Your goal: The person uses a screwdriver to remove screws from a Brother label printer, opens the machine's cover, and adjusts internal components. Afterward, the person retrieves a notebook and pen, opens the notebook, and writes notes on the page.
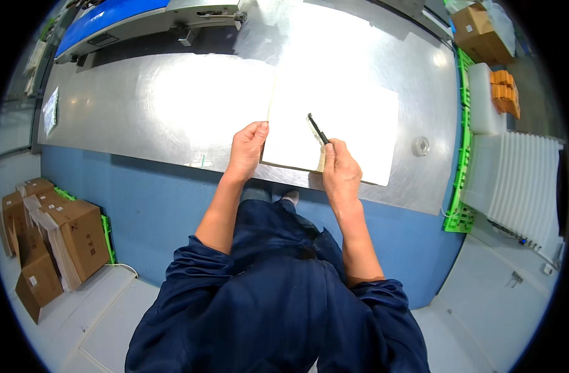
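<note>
On the metal table in front of me lies a bright white rectangular sheet or board (359,124), its surface washed out by glare. My left hand (249,146) is closed at its left edge, thumb and fingers pinched together there. In my right hand (342,168) is a slim black pen-like tool (318,129), gripped near its lower end and tilted up to the left over the white surface. Whether it is a pen or a knife I cannot tell. A pale narrow strip shows just beside the right fingers, its nature unclear.
A blue-and-metal machine (141,25) stands at the table's far left. A small clear round object (421,146) lies on the right of the metal table (172,130). Cardboard boxes (79,236) stand low at left. Stacked white sheets (514,180) and green pallets (461,168) line the right.
</note>
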The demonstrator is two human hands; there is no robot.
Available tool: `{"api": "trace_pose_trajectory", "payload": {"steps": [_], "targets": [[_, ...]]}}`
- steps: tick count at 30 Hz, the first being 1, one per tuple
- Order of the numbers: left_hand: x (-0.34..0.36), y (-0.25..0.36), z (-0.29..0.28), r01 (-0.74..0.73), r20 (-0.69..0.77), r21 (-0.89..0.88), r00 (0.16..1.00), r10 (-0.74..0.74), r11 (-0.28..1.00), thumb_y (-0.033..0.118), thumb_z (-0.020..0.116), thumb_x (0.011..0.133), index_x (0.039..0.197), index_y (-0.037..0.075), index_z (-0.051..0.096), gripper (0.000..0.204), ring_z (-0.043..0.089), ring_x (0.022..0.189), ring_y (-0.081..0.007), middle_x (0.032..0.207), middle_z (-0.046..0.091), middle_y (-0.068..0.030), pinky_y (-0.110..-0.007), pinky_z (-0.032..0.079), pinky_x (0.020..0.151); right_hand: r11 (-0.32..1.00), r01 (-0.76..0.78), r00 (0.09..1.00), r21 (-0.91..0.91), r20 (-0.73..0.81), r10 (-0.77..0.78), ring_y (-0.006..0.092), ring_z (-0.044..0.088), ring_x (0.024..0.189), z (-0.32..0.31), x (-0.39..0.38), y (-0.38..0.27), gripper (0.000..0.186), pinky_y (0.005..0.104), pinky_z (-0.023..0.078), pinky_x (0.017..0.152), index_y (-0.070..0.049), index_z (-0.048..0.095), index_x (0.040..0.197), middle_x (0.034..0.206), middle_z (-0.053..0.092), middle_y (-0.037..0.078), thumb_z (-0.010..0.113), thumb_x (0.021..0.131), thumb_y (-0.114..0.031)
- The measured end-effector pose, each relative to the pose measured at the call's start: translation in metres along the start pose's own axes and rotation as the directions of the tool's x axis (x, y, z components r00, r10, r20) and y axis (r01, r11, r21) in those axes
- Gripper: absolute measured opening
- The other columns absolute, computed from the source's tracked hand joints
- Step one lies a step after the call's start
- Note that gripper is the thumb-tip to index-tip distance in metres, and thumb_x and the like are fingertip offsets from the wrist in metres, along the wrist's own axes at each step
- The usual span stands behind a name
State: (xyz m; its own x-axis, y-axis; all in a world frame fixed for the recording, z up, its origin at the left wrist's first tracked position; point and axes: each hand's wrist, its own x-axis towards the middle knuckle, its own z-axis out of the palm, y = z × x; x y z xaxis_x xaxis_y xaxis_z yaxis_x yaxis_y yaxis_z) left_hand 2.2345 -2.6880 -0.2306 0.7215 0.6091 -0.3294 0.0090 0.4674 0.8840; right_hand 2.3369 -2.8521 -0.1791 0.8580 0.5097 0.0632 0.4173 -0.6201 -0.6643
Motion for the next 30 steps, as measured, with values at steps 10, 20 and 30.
{"api": "trace_pose_trajectory", "payload": {"steps": [10,20,30], "targets": [[0.001,0.000,-0.001,0.030,-0.010,0.007,0.999,-0.030,1.000,0.028,0.052,0.099,0.096,0.000,0.065,0.031,0.044,0.062,-0.0019,0.072,0.055,0.0055,-0.019,0.037,0.054,1.000,0.026,0.999,-0.005,-0.019,-0.026,0.0328,0.061,0.063,0.000,0.001,-0.003,0.010,0.0407,0.048,0.059,-0.008,0.058,0.095,0.071,0.062,0.013,0.053,0.093,-0.015],[0.006,-0.005,-0.005,0.004,0.010,-0.006,1.000,-0.004,1.000,0.027,0.053,0.098,0.096,-0.001,0.064,0.031,0.045,0.062,-0.0028,0.071,0.056,0.0045,-0.019,0.038,0.056,0.999,0.033,0.999,-0.031,0.002,-0.033,0.0338,0.062,0.067,0.002,0.001,0.000,0.014,0.0404,0.049,0.062,-0.006,0.059,0.096,0.075,0.063,0.015,0.052,0.094,-0.018],[0.005,0.000,-0.006,0.033,0.037,-0.040,0.999,-0.032,0.999,0.027,0.053,0.098,0.096,-0.001,0.064,0.030,0.047,0.063,-0.0031,0.074,0.059,0.0026,-0.019,0.041,0.056,0.998,-0.069,0.993,-0.004,0.093,0.069,0.0352,0.063,0.068,-0.005,-0.006,-0.002,0.017,0.0417,0.049,0.063,-0.006,0.061,0.095,0.075,0.064,0.017,0.053,0.094,-0.020]]}}
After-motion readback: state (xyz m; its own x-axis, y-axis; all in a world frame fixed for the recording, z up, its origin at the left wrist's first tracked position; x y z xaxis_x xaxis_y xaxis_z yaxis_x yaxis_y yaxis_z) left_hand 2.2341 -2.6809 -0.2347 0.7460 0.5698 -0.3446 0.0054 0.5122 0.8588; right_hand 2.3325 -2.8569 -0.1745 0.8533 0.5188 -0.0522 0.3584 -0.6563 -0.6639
